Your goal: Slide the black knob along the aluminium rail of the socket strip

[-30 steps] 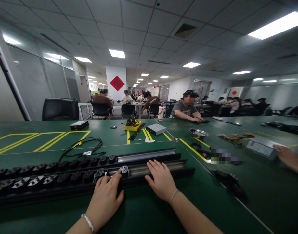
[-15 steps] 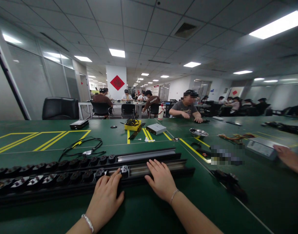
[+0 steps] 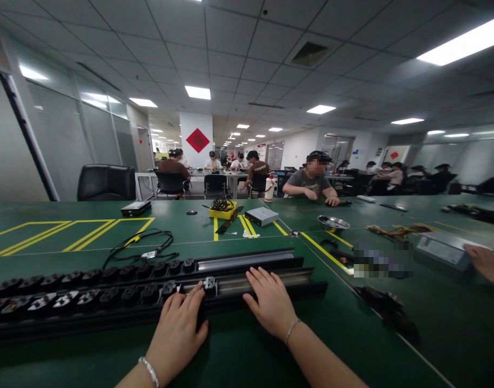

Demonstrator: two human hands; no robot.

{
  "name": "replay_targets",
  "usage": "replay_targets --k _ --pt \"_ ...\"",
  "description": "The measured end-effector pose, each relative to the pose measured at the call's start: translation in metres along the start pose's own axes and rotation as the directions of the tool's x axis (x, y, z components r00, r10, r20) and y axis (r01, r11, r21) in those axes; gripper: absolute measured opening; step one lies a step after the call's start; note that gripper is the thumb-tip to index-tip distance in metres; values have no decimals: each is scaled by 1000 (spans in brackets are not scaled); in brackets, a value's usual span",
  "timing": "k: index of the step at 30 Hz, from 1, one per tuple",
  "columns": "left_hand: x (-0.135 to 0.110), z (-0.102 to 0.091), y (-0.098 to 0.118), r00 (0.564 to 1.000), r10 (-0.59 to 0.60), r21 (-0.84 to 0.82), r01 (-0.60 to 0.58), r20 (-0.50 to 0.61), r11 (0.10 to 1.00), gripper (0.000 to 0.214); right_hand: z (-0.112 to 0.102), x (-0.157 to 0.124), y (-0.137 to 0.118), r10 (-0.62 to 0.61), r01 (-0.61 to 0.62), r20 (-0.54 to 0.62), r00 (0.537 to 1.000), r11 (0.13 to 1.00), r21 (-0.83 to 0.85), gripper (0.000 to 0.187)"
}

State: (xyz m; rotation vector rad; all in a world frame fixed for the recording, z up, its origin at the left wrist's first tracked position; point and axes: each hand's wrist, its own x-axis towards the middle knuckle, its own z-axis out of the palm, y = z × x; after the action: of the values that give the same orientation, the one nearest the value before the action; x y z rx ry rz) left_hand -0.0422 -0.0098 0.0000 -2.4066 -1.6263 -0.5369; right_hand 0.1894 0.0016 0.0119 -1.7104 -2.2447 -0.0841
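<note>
Two long black rails point(image 3: 247, 257) lie side by side across the near part of the table. In each, a row of black plug-like blocks point(image 3: 129, 295) with metal parts on top fills the left portion. My left hand point(image 3: 182, 323) rests over the nearer rail, fingers stretched out, its fingertips against the last block point(image 3: 209, 285) in that row. Further right, my right hand point(image 3: 271, 302) lies with spread fingers on the bare stretch of the same rail. Neither hand is closed round anything.
Behind the rails are a black cable point(image 3: 166, 242), a yellow tray point(image 3: 222, 211) of cords, a silver box point(image 3: 262, 216) and a metal bowl point(image 3: 333, 222). At right, another person's hand point(image 3: 487, 264) touches a grey metal box point(image 3: 443, 250). A co-worker point(image 3: 313, 180) sits opposite.
The whole view has shifted slightly, so things appear a little further right and lower. Both hands stay in about the same place on the nearer rail.
</note>
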Motion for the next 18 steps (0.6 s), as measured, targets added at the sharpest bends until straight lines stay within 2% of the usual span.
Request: replay_targets --k 18 --pt "-1 -3 0 1000 30 27 -30 3 999 46 0 0 1 -4 4 -9 1000 1000 2 53"
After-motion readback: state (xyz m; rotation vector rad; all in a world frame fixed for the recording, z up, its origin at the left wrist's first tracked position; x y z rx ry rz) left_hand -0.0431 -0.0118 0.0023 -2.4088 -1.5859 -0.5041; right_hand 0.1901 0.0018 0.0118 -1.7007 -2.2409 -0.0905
